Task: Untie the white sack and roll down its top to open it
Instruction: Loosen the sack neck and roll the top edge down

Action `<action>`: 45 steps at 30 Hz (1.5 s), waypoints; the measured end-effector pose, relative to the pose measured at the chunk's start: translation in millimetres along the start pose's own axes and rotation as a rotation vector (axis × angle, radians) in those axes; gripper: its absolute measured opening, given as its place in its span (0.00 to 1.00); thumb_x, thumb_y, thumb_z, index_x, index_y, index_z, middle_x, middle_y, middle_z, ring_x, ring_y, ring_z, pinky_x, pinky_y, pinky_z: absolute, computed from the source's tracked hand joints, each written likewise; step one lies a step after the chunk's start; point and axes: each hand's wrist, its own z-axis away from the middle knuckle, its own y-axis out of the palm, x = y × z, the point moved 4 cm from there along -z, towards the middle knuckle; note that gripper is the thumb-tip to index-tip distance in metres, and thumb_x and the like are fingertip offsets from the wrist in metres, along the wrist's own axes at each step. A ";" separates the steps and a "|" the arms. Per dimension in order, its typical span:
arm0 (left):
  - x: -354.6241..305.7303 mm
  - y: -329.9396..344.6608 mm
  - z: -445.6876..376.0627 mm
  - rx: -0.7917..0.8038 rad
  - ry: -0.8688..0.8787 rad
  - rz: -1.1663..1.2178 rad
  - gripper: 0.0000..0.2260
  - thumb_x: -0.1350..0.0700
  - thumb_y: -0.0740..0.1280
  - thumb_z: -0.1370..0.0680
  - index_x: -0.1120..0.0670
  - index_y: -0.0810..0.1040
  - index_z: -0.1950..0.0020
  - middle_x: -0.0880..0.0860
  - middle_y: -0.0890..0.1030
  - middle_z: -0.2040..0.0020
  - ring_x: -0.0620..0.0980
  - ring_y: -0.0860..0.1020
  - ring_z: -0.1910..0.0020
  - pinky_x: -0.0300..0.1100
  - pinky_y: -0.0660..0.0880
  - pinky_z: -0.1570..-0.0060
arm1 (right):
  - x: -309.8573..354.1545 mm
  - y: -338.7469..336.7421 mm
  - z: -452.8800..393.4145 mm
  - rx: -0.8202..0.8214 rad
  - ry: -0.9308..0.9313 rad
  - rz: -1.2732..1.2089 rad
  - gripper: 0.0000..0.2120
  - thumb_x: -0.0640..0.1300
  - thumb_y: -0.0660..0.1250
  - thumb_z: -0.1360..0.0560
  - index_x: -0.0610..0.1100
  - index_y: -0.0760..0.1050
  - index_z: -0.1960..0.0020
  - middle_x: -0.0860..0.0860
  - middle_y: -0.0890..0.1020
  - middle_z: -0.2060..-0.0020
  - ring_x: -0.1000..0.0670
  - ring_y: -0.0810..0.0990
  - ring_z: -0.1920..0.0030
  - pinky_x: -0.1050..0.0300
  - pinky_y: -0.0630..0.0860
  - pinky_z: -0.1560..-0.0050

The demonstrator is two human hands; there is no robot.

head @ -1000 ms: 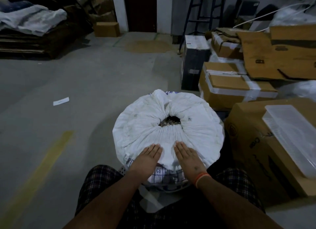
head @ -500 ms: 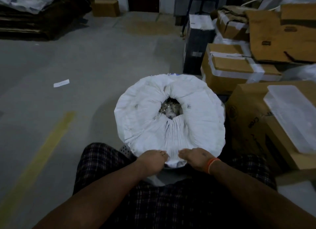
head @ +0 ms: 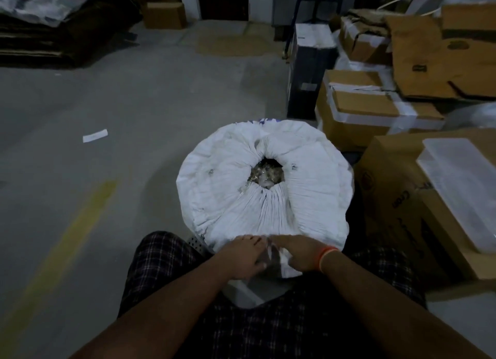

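White woven plastic fills the middle of the head view: the white sack [head: 264, 189] stands on the grey concrete floor [head: 134, 103] between the person's knees, just beside the cardboard boxes [head: 375, 109] along the floor's right edge. Its top is already turned outward into a thick rolled collar, and the round mouth [head: 267, 172] at the centre shows pale, glinting contents too dim to name. No tie or cord is visible, so the untying looks done. The left hand [head: 241, 256] and right hand [head: 298, 254] meet at the near edge of the collar, fingers curled and gripping the bunched fabric there. An orange band [head: 326, 254] circles the right wrist. The mouth is still narrow and the fabric around it pleated, so I judge the rolling about halfway: more turns around the rim are needed to widen the opening.
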 end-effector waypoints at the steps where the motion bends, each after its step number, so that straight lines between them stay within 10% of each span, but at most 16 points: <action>1: -1.0 -16.4 -3.4 -0.124 0.007 0.066 0.22 0.48 0.62 0.17 0.56 0.72 0.26 0.61 0.79 0.32 0.62 0.78 0.34 0.50 0.74 0.38 | 5.0 -19.4 1.1 -0.126 -0.015 -0.095 0.36 0.36 0.63 0.27 0.46 0.59 0.20 0.46 0.68 0.24 0.47 0.68 0.25 0.62 0.59 0.26; 4: 9.2 -72.6 -14.5 -0.519 -0.072 0.254 0.11 0.53 0.63 0.22 0.51 0.82 0.43 0.54 0.87 0.52 0.56 0.85 0.53 0.47 0.79 0.56 | 9.6 -80.7 2.3 -0.526 -0.097 -0.281 0.27 0.38 0.62 0.28 0.45 0.74 0.29 0.47 0.82 0.37 0.50 0.81 0.38 0.62 0.73 0.34; 8: 51.4 -133.6 -43.2 -0.862 -0.234 0.638 0.12 0.55 0.66 0.22 0.50 0.86 0.43 0.50 0.89 0.50 0.48 0.86 0.54 0.41 0.81 0.50 | -21.5 -155.1 -20.6 -0.777 -0.052 -0.468 0.15 0.35 0.68 0.23 0.46 0.81 0.39 0.49 0.86 0.47 0.52 0.84 0.46 0.63 0.79 0.48; 14: 123.0 -176.7 -107.6 -1.034 -0.339 0.550 0.13 0.64 0.70 0.23 0.51 0.86 0.42 0.52 0.86 0.41 0.51 0.81 0.39 0.50 0.74 0.32 | -93.1 -227.9 -77.8 -0.850 0.067 -0.285 0.12 0.39 0.72 0.25 0.49 0.84 0.44 0.46 0.83 0.42 0.46 0.77 0.37 0.51 0.72 0.34; 19: 195.3 -165.9 -154.2 -0.738 -0.755 0.477 0.14 0.50 0.71 0.22 0.35 0.83 0.39 0.53 0.74 0.25 0.55 0.64 0.20 0.52 0.62 0.24 | -142.5 -241.8 -119.1 -0.552 0.280 -0.155 0.12 0.58 0.66 0.25 0.70 0.77 0.44 0.50 0.73 0.29 0.45 0.63 0.25 0.41 0.61 0.26; 23: 240.5 -140.1 -175.6 -0.354 -0.659 1.083 0.21 0.49 0.78 0.30 0.35 0.83 0.38 0.60 0.74 0.25 0.58 0.78 0.34 0.50 0.78 0.42 | -162.2 -251.4 -130.6 -0.444 0.198 -0.328 0.14 0.45 0.71 0.23 0.51 0.81 0.38 0.45 0.77 0.33 0.47 0.72 0.30 0.63 0.64 0.36; 29: 249.9 -159.5 -180.5 -0.563 -0.363 0.925 0.13 0.59 0.79 0.27 0.49 0.86 0.44 0.49 0.86 0.42 0.51 0.83 0.43 0.55 0.81 0.36 | -174.8 -265.7 -138.6 -0.277 0.068 -0.248 0.25 0.41 0.74 0.25 0.50 0.76 0.30 0.56 0.76 0.34 0.58 0.70 0.34 0.73 0.62 0.37; 35: 251.8 -203.6 -189.3 -0.888 -0.225 0.572 0.15 0.66 0.73 0.22 0.54 0.86 0.38 0.43 0.84 0.38 0.39 0.79 0.38 0.29 0.70 0.32 | -207.3 -285.3 -137.4 -0.593 0.132 -0.168 0.26 0.38 0.73 0.25 0.49 0.74 0.28 0.51 0.76 0.41 0.50 0.73 0.37 0.65 0.63 0.38; 42: 287.5 -168.0 -205.8 -0.639 -0.512 0.484 0.22 0.63 0.70 0.22 0.45 0.81 0.30 0.59 0.76 0.33 0.61 0.79 0.37 0.44 0.75 0.35 | -264.9 -269.5 -130.0 -0.488 0.360 -0.017 0.27 0.42 0.71 0.23 0.51 0.70 0.25 0.33 0.75 0.43 0.34 0.76 0.42 0.49 0.71 0.36; 45: 290.6 -162.5 -210.0 -0.585 -0.618 0.717 0.17 0.55 0.70 0.19 0.53 0.79 0.30 0.54 0.74 0.36 0.55 0.77 0.38 0.23 0.72 0.52 | -281.5 -260.0 -139.4 -0.489 0.393 -0.041 0.26 0.45 0.71 0.23 0.57 0.71 0.27 0.34 0.76 0.41 0.34 0.77 0.42 0.46 0.73 0.34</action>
